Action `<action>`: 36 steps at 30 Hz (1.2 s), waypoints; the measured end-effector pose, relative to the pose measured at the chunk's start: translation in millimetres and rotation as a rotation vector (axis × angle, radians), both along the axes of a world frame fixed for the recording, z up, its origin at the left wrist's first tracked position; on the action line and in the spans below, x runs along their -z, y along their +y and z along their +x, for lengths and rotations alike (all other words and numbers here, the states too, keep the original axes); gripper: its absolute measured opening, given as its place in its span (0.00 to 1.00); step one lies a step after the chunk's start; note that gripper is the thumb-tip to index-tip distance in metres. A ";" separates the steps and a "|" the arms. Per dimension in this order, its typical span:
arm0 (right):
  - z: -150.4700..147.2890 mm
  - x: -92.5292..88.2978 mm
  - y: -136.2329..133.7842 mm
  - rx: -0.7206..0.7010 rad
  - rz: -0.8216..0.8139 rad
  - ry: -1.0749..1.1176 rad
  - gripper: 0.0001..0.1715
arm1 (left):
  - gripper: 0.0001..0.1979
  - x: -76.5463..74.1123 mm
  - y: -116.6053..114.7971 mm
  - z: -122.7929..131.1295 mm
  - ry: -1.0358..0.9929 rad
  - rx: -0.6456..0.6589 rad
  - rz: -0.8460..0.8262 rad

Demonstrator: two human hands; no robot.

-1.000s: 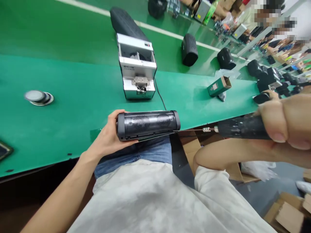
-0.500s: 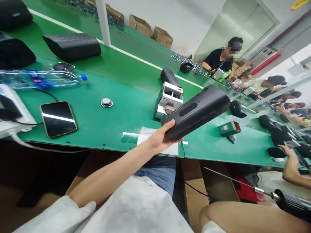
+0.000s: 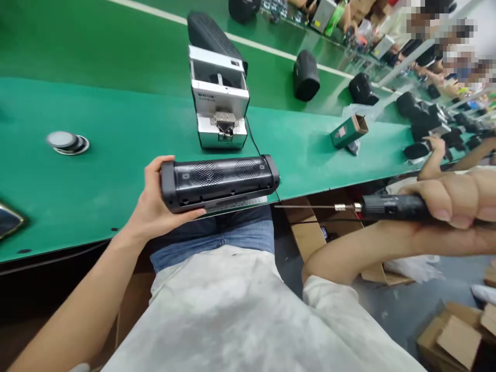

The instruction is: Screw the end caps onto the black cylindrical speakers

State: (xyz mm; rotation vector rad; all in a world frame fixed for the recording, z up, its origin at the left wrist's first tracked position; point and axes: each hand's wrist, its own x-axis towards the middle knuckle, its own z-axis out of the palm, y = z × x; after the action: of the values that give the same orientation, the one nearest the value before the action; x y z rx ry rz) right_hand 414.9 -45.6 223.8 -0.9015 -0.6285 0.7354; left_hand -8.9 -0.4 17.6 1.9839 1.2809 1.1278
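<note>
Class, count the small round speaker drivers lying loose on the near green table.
1: the round speaker driver lies at the table's left, apart from the left hand. Others may be hidden out of frame.

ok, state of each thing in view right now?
left hand: gripping speaker end
speaker: held level at table edge
right hand: closed on screwdriver
screwdriver: bit tip near speaker's right end
small green box: on its side, flap open
screw feeder: upright on table
</note>
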 end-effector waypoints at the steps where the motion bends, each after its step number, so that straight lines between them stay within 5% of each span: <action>1: -2.4 9.8 2.3 0.020 -0.016 0.007 0.06 | 0.64 4.3 -1.0 0.1 -0.002 0.019 -0.006; 9: -18.5 53.7 6.8 0.122 0.283 -0.034 0.09 | 0.57 15.9 -6.5 7.1 -0.013 0.095 -0.047; 15: -17.9 70.2 17.5 0.098 0.304 0.048 0.04 | 0.57 16.3 -7.7 7.5 -0.005 0.099 -0.044; 22: -26.2 67.8 35.6 0.144 0.317 0.406 0.05 | 0.62 17.6 -6.5 5.9 0.019 0.095 -0.031; 29: -21.3 68.0 39.7 0.204 0.343 0.734 0.22 | 0.74 23.7 -5.2 -1.7 0.092 0.089 -0.035; 36: -6.1 74.6 37.2 0.318 0.321 0.820 0.26 | 0.72 1.5 -6.4 -10.1 0.167 0.074 0.106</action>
State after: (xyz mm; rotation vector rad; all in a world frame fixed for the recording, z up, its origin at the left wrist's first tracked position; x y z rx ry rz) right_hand 408.8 -8.4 149.2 -0.3294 0.1279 0.6212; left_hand -19.0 -6.8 16.1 2.2257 1.2409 1.0323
